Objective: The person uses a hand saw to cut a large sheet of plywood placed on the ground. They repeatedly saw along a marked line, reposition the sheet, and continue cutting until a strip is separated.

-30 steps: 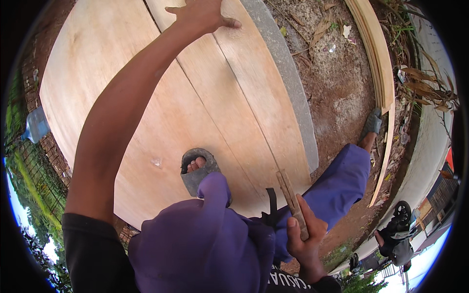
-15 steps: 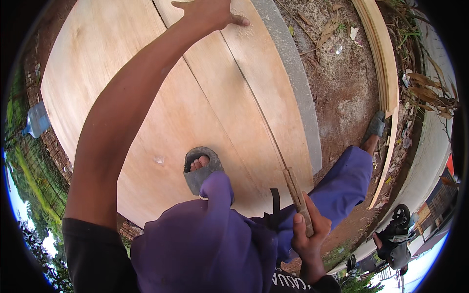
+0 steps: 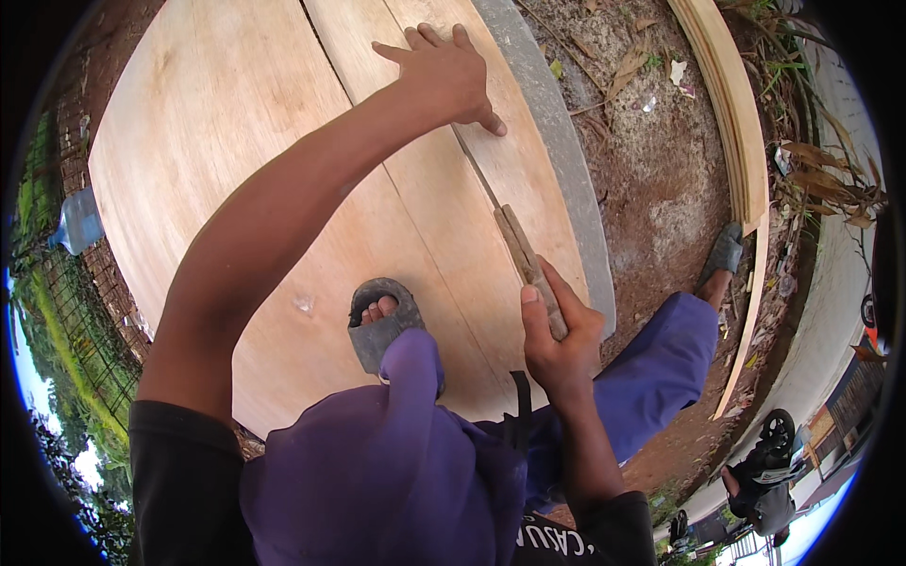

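A large sheet of pale plywood (image 3: 217,141) spreads out in front of me, marked by dark lengthwise lines. My left hand (image 3: 448,80) lies on its upper part, fingers spread and thumb pointing right. In my right hand (image 3: 563,340) is a hand saw (image 3: 524,250), gripped by its worn wooden handle. The saw's thin blade, seen edge-on, runs from the handle up toward my left hand along the board; its far end is hidden there. My sandalled foot (image 3: 385,325) stands on the plywood, left of the saw.
A grey slab edge (image 3: 590,226) shows beneath the plywood's right side. Long stacked wood strips (image 3: 731,104) lie on the dirt to the right, beside my other foot (image 3: 722,253). A clear blue plastic bottle (image 3: 80,222) is at left, by wire mesh. A parked motorbike (image 3: 776,443) stands far right.
My right hand has pushed the saw forward, up and left along the board. My left hand has come back nearer and slightly right, still spread on the plywood.
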The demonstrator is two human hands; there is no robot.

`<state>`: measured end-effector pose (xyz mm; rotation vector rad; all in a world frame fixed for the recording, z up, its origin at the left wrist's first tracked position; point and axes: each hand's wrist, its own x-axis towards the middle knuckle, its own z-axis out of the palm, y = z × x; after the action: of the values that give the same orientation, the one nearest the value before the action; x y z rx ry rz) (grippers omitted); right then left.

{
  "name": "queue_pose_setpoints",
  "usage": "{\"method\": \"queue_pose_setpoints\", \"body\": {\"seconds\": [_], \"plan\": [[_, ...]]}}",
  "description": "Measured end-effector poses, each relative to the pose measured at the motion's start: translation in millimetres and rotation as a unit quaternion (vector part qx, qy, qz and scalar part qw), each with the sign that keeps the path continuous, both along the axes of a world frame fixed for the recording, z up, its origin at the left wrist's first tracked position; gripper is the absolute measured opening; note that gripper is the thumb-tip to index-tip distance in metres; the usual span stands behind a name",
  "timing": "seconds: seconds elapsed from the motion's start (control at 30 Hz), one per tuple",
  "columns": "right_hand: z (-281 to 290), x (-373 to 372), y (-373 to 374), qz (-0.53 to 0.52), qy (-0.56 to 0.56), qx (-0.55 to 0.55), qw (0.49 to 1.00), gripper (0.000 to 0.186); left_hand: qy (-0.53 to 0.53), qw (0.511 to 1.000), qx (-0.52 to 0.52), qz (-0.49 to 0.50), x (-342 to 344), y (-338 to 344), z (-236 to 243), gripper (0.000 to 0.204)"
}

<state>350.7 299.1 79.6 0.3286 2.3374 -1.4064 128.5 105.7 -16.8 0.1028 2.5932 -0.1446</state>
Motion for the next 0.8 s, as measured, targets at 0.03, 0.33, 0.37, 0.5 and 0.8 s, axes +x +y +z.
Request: {"method": "queue_pose_setpoints", "body": {"seconds": [0.03, 0.33, 0.37, 0.5, 0.8], "plan": [[2, 1, 0, 0.003, -0.004, 0.000, 1.000, 0.041, -0.005, 1.000, -0.011, -0.004, -1, 4, -1, 0.133], [56, 95, 74, 0.052, 0.000, 0.048, 0.997, 0.047, 0.129, 0.990, 0.030, -0.047, 18, -7, -22, 0.137], [64, 100, 78, 0.062, 0.024, 0.056, 0.996, 0.048, 0.126, 0.990, 0.023, -0.051, 17, -10, -22, 0.136], [53, 66, 47, 0.013, 0.008, 0.021, 1.000, 0.043, 0.088, 0.994, 0.033, -0.053, 13, -4, -10, 0.134], [42, 33, 33, 0.018, -0.001, 0.017, 1.000, 0.041, 0.116, 0.992, 0.048, -0.035, 18, -11, -11, 0.130]]}}
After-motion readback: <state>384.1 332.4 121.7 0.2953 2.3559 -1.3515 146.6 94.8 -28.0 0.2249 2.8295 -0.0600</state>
